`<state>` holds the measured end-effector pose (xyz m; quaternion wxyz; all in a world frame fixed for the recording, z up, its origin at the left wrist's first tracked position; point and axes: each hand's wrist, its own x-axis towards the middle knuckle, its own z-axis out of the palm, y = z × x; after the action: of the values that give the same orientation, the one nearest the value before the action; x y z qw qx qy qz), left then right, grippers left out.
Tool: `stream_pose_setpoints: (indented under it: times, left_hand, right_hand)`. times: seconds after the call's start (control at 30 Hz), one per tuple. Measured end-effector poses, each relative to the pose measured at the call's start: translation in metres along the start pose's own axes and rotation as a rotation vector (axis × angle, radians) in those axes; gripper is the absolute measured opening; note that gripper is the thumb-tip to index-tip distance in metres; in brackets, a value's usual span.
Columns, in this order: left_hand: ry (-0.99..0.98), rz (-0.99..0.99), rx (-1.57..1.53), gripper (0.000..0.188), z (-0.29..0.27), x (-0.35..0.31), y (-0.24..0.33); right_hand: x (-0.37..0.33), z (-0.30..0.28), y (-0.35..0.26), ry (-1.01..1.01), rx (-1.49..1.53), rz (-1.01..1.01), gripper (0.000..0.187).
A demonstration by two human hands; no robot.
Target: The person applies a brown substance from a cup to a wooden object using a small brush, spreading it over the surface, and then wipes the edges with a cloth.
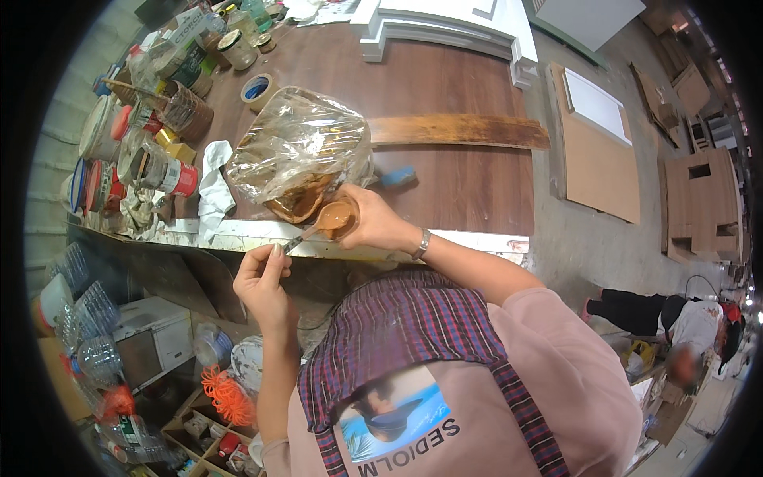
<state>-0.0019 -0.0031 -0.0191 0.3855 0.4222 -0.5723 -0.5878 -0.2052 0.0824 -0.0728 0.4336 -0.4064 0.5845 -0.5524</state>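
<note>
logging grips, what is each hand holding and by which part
Left hand: a spoon-like tool, pinched near its handle's end. Right hand: a small container, gripped around its side.

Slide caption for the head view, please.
Left hand pinches a slim handle; right hand holds a small cup of brown liquid at the workbench.

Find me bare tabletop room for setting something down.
Bare tabletop lies right of the blue object, in front of the stained plank, and beyond that plank, up to the white furniture piece. It is crowded at left, with containers and a white cloth, and around the clear plastic beside the right hand.
</note>
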Motion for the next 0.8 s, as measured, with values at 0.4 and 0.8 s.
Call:
stream_pose_setpoints:
  times: [0.4,0.8]
  left_hand:
    - [0.015,-0.434,-0.4,0.008,-0.011,0.011,-0.007]
    - [0.103,-0.235,-0.125,0.003,-0.019,0.043,0.02]
  right_hand:
    - [-0.001,-0.001,-0.004,0.016,-0.031,-0.006,0.059]
    - [0.003,0.0,0.007,0.057,-0.063,-0.065,0.061]
